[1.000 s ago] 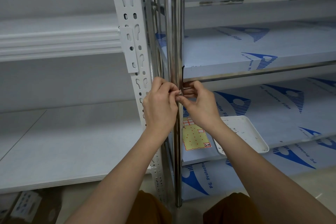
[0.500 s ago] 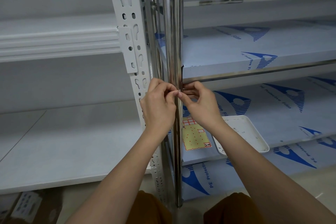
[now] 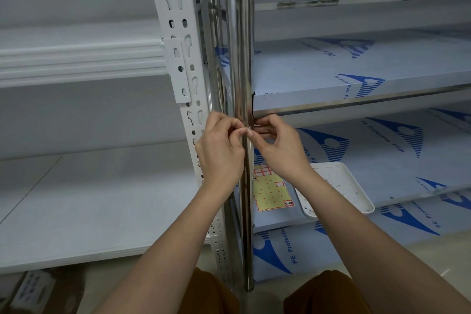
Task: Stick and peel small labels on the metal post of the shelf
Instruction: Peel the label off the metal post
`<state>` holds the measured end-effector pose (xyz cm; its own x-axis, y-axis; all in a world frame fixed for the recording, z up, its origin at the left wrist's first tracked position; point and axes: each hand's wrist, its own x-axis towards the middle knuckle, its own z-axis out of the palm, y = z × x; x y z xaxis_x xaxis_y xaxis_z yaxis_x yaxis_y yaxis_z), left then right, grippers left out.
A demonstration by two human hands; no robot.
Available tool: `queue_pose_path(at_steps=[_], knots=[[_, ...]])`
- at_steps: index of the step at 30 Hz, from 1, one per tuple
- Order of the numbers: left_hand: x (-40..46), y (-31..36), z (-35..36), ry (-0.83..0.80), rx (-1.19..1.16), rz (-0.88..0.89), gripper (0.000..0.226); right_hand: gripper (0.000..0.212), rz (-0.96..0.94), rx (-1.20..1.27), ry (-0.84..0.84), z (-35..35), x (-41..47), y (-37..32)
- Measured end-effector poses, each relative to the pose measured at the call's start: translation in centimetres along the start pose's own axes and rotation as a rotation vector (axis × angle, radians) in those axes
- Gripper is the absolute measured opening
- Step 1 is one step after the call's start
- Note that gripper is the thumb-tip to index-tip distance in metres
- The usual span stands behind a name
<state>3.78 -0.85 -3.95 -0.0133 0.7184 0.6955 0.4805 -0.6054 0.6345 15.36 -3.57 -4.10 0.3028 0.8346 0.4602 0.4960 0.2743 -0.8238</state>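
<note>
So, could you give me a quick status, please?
Left hand and right hand pinching small label at chrome post. Label sheet on shelf. Nothing blocking.

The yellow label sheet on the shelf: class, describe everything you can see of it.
The yellow label sheet lies flat on the film-covered shelf, right of the shiny metal post and left of a white tray. Red dots mark emptied spots; a few red-bordered white labels remain, mostly along its far edge. Nothing grips it.

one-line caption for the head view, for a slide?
Both hands, left and right, pinch a small label at the steel post; label sheet and tray sit behind.
</note>
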Motion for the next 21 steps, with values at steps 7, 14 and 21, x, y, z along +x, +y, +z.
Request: queue_pose_path(at_steps=[7,14,21], knots=[[0.04,-0.10,0.05,-0.004,-0.031,-0.042,0.011,0.027,0.002,-0.002,-0.007,0.03,-0.05,-0.03],[-0.01,-0.02,0.18,-0.009,-0.041,-0.083,0.011,0.026,0.010,0.010,-0.012,-0.04,-0.10,-0.14],[0.00,0.01,0.13,-0.019,-0.052,-0.109,0.013,0.026,0.011,0.021,-0.010,-0.01,-0.07,-0.13]])
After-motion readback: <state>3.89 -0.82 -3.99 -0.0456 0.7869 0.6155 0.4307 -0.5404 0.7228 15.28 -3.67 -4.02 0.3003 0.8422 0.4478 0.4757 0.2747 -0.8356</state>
